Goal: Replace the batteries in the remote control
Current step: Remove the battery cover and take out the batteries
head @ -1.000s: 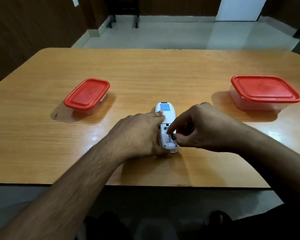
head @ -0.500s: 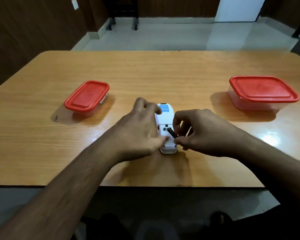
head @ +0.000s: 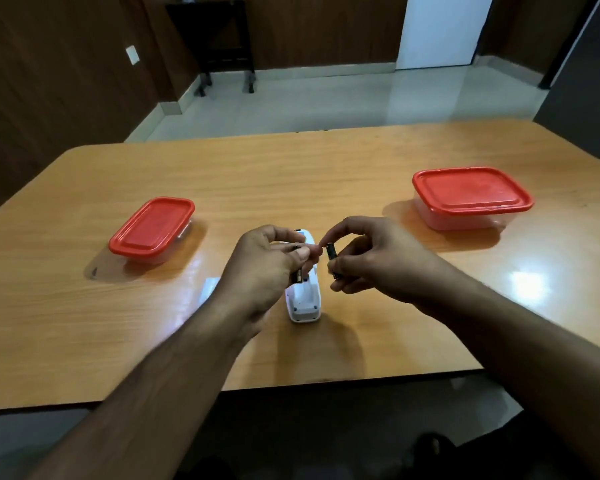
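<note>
A white remote control (head: 304,301) lies face down on the wooden table (head: 291,174), its battery bay open and its far end hidden behind my hands. My right hand (head: 371,259) hovers above it and pinches a small dark battery (head: 331,255) upright between thumb and fingers. My left hand (head: 269,268) is raised beside it and holds another dark battery (head: 298,276) in its curled fingers. A small white piece (head: 209,289), apparently the battery cover, lies on the table left of my left wrist.
Two clear boxes with red lids stand on the table: a smaller left box (head: 152,231) and a larger right box (head: 470,197). The table's near edge runs below my forearms. A dark stand (head: 219,39) is by the far wall.
Both hands have lifted off the remote. My right hand pulled a battery out of the bay and raised it; my left hand let go of the remote and now holds a battery too.
</note>
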